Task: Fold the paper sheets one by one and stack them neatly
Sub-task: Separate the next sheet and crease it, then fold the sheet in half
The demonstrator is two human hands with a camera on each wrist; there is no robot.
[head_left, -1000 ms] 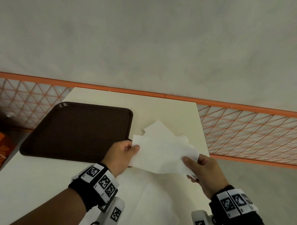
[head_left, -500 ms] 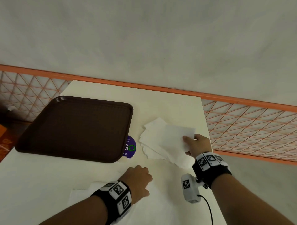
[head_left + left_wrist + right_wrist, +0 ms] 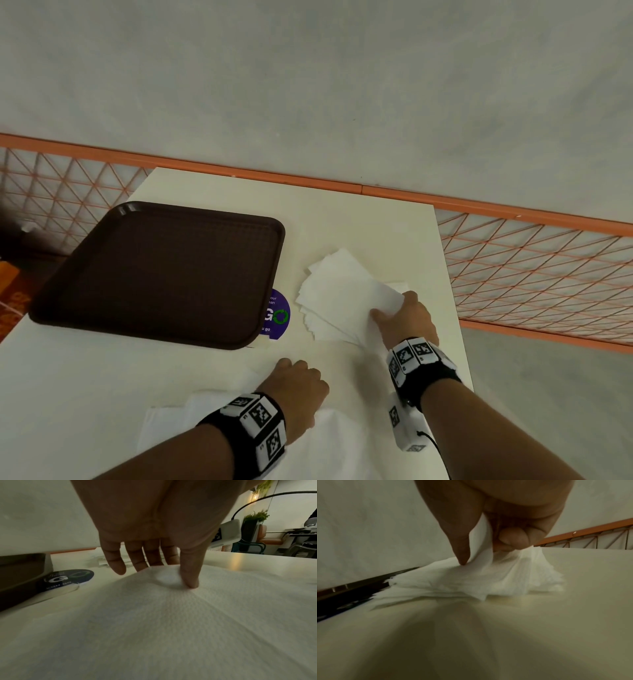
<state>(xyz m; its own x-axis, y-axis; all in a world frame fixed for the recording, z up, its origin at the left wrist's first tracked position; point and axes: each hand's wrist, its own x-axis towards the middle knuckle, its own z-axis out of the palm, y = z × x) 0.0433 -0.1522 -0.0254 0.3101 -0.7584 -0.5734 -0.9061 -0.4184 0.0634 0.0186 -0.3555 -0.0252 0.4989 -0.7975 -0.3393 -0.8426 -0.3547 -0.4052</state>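
A fanned pile of folded white paper sheets (image 3: 337, 301) lies on the cream table to the right of the tray. My right hand (image 3: 406, 317) pinches the top folded sheet (image 3: 481, 555) of that pile between thumb and fingers, its near corner lifted. An unfolded white sheet (image 3: 322, 442) lies flat at the table's near edge. My left hand (image 3: 296, 387) rests on the unfolded sheet (image 3: 171, 615), thumb tip pressing into it and the other fingers straight just past its far edge.
A dark brown tray (image 3: 161, 270) sits at the left, covering part of a round purple sticker (image 3: 277, 315). The table's right edge (image 3: 452, 308) runs close to my right hand. An orange mesh railing (image 3: 534, 267) stands beyond the table.
Both hands held one folded sheet in the air a second ago. The right hand carried it onto the pile. The left hand let go and dropped onto the unfolded sheet.
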